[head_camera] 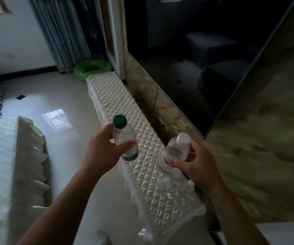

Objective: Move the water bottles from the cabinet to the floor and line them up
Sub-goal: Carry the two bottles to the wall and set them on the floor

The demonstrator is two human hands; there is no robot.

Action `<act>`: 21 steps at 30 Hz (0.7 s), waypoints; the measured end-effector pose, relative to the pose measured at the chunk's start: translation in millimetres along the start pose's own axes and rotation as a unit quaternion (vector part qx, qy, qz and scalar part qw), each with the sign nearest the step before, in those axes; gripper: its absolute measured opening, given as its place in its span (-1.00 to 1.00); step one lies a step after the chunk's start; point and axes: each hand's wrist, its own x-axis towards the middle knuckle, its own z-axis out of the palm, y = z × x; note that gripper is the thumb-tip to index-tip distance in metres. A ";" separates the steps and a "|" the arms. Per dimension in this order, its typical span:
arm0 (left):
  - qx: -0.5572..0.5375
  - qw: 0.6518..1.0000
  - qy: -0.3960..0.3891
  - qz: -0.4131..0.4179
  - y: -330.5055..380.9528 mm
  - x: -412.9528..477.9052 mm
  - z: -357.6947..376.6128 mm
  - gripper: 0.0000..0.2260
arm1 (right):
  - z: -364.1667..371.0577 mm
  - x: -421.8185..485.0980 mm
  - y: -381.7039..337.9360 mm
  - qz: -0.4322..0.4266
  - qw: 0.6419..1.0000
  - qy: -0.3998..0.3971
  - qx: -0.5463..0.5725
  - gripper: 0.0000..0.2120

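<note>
My left hand [103, 152] grips a clear water bottle with a green cap and green label [125, 138], held just above the left edge of the low white cabinet [125, 106]. My right hand [199, 167] holds a clear bottle with a white cap and red label [176, 151] over the cabinet's top. Several more white-capped bottles [176, 184] stand on the cabinet under my right hand, partly hidden by it. The cabinet's top has a quilted diamond pattern and runs along the wall.
A large dark television [204, 59] hangs on the marble wall to the right, with a cable below it. A bed [10, 165] stands at the left. Glossy tiled floor [63, 106] lies between bed and cabinet. A green ring [93, 68] rests by the curtains.
</note>
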 end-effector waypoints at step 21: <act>-0.041 0.999 -0.006 0.005 -141.9 130.2 -176.4 -0.58 | 210.0 116.8 -110.4 -0.002 0.999 0.037 0.025 -0.52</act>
